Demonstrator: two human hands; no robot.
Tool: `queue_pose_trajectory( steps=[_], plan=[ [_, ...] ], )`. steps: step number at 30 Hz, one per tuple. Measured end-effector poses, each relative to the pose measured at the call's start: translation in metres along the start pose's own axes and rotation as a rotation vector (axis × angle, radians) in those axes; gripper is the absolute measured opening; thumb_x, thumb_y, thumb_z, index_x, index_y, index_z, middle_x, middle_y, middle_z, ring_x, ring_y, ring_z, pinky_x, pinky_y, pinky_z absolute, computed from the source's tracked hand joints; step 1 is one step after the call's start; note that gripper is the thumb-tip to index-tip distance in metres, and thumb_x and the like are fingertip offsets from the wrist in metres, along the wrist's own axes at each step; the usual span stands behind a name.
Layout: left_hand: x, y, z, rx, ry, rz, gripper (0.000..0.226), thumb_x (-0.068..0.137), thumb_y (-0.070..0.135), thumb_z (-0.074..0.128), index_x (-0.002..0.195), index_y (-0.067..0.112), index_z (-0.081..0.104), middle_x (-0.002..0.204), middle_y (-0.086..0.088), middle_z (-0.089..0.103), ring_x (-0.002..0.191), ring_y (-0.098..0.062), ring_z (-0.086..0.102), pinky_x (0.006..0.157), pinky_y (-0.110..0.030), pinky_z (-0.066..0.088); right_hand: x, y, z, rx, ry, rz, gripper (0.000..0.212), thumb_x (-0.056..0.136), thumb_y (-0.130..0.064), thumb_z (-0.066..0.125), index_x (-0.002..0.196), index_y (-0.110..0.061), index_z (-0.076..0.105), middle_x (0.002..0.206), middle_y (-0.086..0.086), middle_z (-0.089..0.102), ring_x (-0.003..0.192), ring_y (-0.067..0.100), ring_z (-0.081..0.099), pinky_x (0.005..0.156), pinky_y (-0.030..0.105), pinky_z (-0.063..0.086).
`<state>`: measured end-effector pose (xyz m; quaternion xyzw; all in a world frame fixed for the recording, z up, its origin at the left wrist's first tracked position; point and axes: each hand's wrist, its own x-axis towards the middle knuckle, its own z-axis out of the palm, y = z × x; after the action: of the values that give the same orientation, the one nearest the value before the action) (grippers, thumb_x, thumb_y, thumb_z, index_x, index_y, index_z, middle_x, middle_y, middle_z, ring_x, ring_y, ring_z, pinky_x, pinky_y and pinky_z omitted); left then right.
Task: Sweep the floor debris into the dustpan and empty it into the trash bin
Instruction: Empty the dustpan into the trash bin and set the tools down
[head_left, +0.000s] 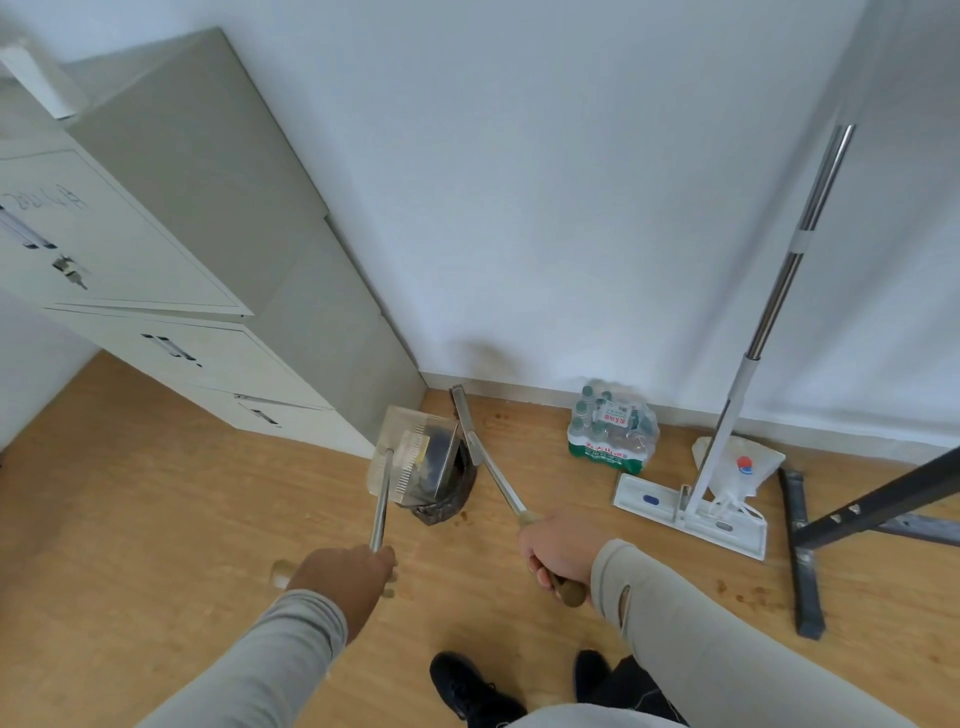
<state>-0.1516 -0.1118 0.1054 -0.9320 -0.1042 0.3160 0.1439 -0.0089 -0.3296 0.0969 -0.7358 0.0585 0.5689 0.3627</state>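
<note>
Head view: trash bin (441, 506) mostly behind tilted dustpan (410, 457).

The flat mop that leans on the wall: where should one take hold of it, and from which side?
Grip the mop on its bare metal pole, coming from the room side. The pole rises tilted toward the wall with open space in front, while the flat head lies low between the bottle pack and the black stand.
</note>
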Motion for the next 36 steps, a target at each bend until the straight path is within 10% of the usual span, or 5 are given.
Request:
queue_pose_trajectory(
  steps=[24, 36],
  plan=[
    [-0.013, -0.019, -0.008, 0.188, 0.019, -0.022, 0.039, 0.097, 0.011, 0.051, 0.133, 0.022, 0.044, 0.118, -0.001, 0.064, 0.102, -0.025, 0.068, 0.082, -0.041, 0.053, 0.0, 0.002, 0.006, 0.068, -0.014, -0.053, 0.008, 0.088, -0.007, 0.05, 0.08, -0.007, 0.053, 0.063, 0.005, 0.053, 0.043, 0.012, 0.046, 0.039, 0.016, 0.039],
    [-0.02, -0.036, -0.007, -0.116, 0.045, -0.13, 0.056, 0.092, 0.006, 0.046, 0.14, 0.033, 0.038, 0.13, 0.01, 0.061, 0.11, -0.016, 0.066, 0.087, -0.036, 0.055, -0.008, 0.004, 0.004, 0.06, -0.03, -0.01, 0.017, 0.091, -0.006, 0.048, 0.075, -0.007, 0.053, 0.056, 0.003, 0.049, 0.043, 0.011, 0.043, 0.037, 0.013, 0.037]
  ],
)
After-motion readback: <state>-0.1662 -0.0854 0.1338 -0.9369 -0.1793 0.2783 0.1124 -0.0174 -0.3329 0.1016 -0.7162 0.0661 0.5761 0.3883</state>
